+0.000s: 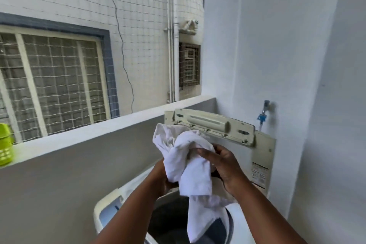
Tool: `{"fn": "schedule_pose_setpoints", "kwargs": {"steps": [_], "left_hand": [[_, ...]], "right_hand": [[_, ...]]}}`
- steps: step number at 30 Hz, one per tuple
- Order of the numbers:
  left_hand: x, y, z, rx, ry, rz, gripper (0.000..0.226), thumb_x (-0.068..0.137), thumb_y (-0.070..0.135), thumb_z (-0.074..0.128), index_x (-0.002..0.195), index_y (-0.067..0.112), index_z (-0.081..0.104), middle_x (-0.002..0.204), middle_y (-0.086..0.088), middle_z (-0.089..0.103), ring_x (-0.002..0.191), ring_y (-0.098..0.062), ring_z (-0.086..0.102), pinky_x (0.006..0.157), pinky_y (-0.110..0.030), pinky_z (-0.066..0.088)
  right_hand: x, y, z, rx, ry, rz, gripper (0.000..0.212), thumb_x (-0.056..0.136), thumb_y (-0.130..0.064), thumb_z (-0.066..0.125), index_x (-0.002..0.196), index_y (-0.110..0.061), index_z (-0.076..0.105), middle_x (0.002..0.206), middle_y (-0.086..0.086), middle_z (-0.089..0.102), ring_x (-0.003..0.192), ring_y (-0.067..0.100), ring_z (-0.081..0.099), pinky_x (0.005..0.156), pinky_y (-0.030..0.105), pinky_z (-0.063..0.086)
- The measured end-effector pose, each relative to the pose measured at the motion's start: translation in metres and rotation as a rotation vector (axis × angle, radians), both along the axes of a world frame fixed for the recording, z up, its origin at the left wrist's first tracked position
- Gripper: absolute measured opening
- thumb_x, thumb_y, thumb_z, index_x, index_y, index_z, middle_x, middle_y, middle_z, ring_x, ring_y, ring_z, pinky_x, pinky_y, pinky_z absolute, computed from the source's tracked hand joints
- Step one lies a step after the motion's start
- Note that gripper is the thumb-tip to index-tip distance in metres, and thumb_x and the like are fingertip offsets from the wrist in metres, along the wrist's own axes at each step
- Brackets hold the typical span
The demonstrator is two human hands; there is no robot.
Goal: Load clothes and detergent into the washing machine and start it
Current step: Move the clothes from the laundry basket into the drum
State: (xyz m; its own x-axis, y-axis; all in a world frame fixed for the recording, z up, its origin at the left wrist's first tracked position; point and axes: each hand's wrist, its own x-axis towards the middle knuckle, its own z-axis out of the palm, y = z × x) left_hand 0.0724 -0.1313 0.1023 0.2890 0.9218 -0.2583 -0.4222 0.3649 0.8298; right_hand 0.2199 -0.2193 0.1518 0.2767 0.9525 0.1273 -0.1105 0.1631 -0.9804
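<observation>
Two bare hands, one white garment (188,166) bunched between them above the open tub (170,222) of a top-loading washing machine (107,208). Right hand (223,166) closed around the cloth at about three o'clock of the bundle, fingers curled over the folds. Left hand (164,176) at roughly eight o'clock, mostly masked by fabric; grip apparently closed on the cloth, fingertips hidden. Loose tail of the garment trailing down toward six o'clock into the drum mouth, lower end cut off by the frame edge. Drum interior dark, contents hard to make out. One lid (221,130) raised upright behind the hands at twelve o'clock, yellowed, one label on its right side too small to read. Control panel at seven o'clock partly blocked by the left forearm. One tap (264,113) with blue fitting on the wall at two o'clock. One green container (5,144) on the parapet ledge (79,136) at nine o'clock, cropped by the left border. Two netted windows beyond, at ten and twelve o'clock.
</observation>
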Motion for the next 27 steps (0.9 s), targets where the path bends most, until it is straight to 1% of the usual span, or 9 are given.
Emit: {"fn": "schedule_pose_setpoints", "kwargs": {"steps": [2,4,6,8,12,14,16,21,27], "left_hand": [[-0.007,0.035,-0.006,0.092,-0.322,0.269,0.041,0.085,0.006,0.051,0.123,-0.010,0.055,0.117,-0.021,0.065,0.111,-0.036,0.057,0.096,-0.040,0.041],[-0.003,0.037,-0.018,0.034,-0.081,0.571,0.028,0.090,-0.001,0.046,0.111,-0.014,0.060,0.117,-0.026,0.064,0.113,-0.037,0.058,0.099,-0.040,0.039],[-0.006,0.055,-0.057,-0.017,0.272,0.198,0.014,0.081,-0.001,0.059,0.092,-0.001,0.069,0.099,-0.019,0.072,0.099,-0.035,0.065,0.087,-0.044,0.050],[-0.015,0.072,-0.104,0.058,0.593,0.020,0.018,0.083,0.006,0.057,0.097,0.015,0.065,0.101,-0.010,0.072,0.101,-0.031,0.066,0.083,-0.043,0.055],[-0.021,0.107,-0.178,0.133,1.081,-0.300,0.076,0.068,0.039,0.057,0.133,0.001,0.050,0.135,-0.020,0.054,0.124,-0.028,0.053,0.101,-0.036,0.045],[-0.028,0.126,-0.218,0.026,1.407,-0.537,0.087,0.071,0.052,0.059,0.141,0.002,0.043,0.145,-0.018,0.044,0.131,-0.027,0.045,0.105,-0.033,0.039],[-0.026,0.128,-0.223,-0.044,1.499,-0.660,0.097,0.069,0.063,0.057,0.146,0.008,0.036,0.151,-0.013,0.038,0.135,-0.025,0.041,0.109,-0.032,0.035],[-0.011,0.132,-0.232,0.053,1.637,-0.785,0.063,0.092,0.044,0.054,0.144,0.012,0.040,0.147,-0.013,0.043,0.133,-0.026,0.043,0.108,-0.030,0.036],[0.002,0.141,-0.276,0.231,1.697,-1.027,0.088,0.065,0.066,0.046,0.144,0.030,0.034,0.148,-0.010,0.041,0.134,-0.031,0.040,0.111,-0.046,0.033]], "right_hand": [[-0.006,0.024,-0.018,-0.023,-0.028,0.009,0.027,0.069,-0.022,0.083,0.093,-0.014,0.074,0.090,0.009,0.076,0.078,0.019,0.069,0.067,0.031,0.054],[-0.008,0.046,-0.044,-0.062,-0.079,-0.021,0.015,0.073,-0.022,0.081,0.085,-0.017,0.074,0.082,0.003,0.076,0.075,0.015,0.069,0.067,0.031,0.054],[-0.006,0.071,-0.081,-0.113,-0.137,-0.061,0.013,0.073,-0.025,0.081,0.078,-0.018,0.072,0.075,-0.001,0.075,0.073,0.014,0.068,0.067,0.031,0.053],[-0.004,0.092,-0.122,-0.193,-0.191,-0.098,0.019,0.073,-0.031,0.081,0.079,-0.018,0.067,0.072,-0.004,0.072,0.071,0.013,0.066,0.063,0.026,0.052],[0.007,0.124,-0.218,-0.556,-0.589,0.083,0.040,0.079,-0.057,0.059,0.100,-0.024,0.063,0.097,-0.003,0.069,0.093,0.020,0.066,0.080,0.031,0.051],[0.013,0.127,-0.254,-0.769,-0.848,0.250,0.044,0.082,-0.051,0.051,0.112,-0.019,0.063,0.117,0.005,0.066,0.108,0.026,0.062,0.091,0.036,0.049],[0.021,0.126,-0.277,-0.852,-1.034,0.374,0.041,0.087,-0.033,0.050,0.122,-0.015,0.060,0.130,0.011,0.059,0.118,0.029,0.057,0.097,0.038,0.047],[0.026,0.122,-0.309,-0.961,-1.198,0.533,0.033,0.089,-0.023,0.050,0.118,-0.011,0.058,0.126,0.011,0.059,0.115,0.027,0.057,0.081,0.032,0.043],[0.013,0.110,-0.301,-0.915,-1.259,0.540,0.041,0.087,-0.031,0.056,0.125,-0.015,0.051,0.128,0.011,0.056,0.116,0.029,0.054,0.091,0.036,0.043]]}}
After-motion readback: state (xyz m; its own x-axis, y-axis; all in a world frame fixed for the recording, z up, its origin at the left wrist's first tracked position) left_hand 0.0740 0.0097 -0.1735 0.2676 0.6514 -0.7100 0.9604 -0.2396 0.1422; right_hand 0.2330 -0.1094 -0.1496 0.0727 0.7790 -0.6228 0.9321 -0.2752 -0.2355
